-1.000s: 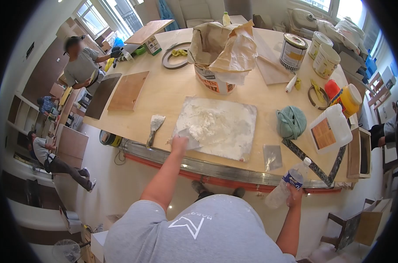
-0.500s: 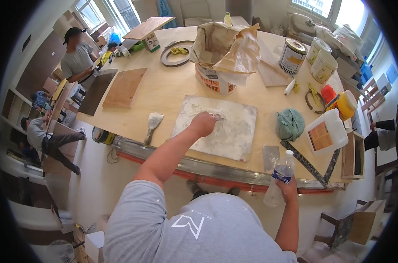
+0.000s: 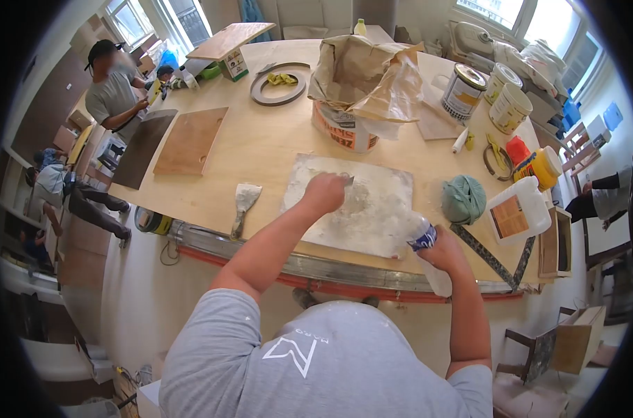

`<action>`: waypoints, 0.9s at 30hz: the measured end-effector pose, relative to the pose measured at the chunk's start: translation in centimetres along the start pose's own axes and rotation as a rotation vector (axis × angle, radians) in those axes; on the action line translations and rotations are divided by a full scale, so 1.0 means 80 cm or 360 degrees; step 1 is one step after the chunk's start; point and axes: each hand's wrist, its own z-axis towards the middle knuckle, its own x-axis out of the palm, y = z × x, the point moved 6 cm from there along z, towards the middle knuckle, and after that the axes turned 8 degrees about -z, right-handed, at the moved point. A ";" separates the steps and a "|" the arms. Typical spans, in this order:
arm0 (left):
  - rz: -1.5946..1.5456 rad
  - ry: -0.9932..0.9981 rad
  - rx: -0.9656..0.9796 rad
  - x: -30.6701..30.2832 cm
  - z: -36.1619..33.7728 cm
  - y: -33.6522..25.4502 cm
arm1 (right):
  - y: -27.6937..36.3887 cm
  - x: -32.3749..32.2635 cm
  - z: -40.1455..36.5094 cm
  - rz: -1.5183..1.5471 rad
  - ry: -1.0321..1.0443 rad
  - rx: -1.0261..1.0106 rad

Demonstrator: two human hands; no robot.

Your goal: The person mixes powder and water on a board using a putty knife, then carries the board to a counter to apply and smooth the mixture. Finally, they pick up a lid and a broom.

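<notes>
Plywood table (image 3: 261, 150): left hand (image 3: 323, 193) clenches a scraper (image 3: 348, 180) on the plaster board (image 3: 383, 212), right hand (image 3: 443, 252) grips a bottle (image 3: 422, 235) near twine (image 3: 463, 198).

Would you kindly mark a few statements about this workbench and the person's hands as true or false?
1. The right hand holds a water bottle tipped toward the plaster board. True.
2. The left hand rests on the ball of twine. False: it grips a putty knife on the board; the twine lies apart.
3. A spare putty knife lies on the table left of the board. True.
4. The bucket stands right of the jerrycan. False: it stands behind the board, left of the jerrycan.
</notes>
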 end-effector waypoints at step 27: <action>-0.2188 -0.0630 -0.1116 0.088 -0.179 0.209 | 0.229 -0.003 0.125 -0.1556 0.0407 -0.0025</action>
